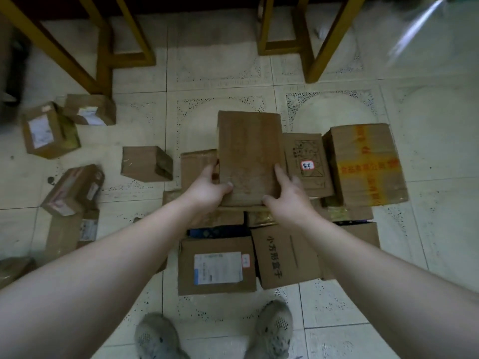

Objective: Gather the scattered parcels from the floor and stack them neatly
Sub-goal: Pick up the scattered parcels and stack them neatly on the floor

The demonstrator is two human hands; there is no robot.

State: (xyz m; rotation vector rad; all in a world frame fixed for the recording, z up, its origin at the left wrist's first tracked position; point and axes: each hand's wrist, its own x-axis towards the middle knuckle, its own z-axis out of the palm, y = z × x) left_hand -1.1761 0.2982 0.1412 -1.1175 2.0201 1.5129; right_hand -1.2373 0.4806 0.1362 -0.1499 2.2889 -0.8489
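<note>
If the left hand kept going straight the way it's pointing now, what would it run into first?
The left hand grips the plain brown box by its left edge. Pushed on, its fingers would probably meet the taped carton just beyond them, though depth is unclear.

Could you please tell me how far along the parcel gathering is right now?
Done: several parcels sit grouped together, including the yellow-taped box and the labelled box. In hand: the left hand and right hand grip a plain box over that group. Left: at least four parcels lie scattered to the left, such as the small box.
</note>
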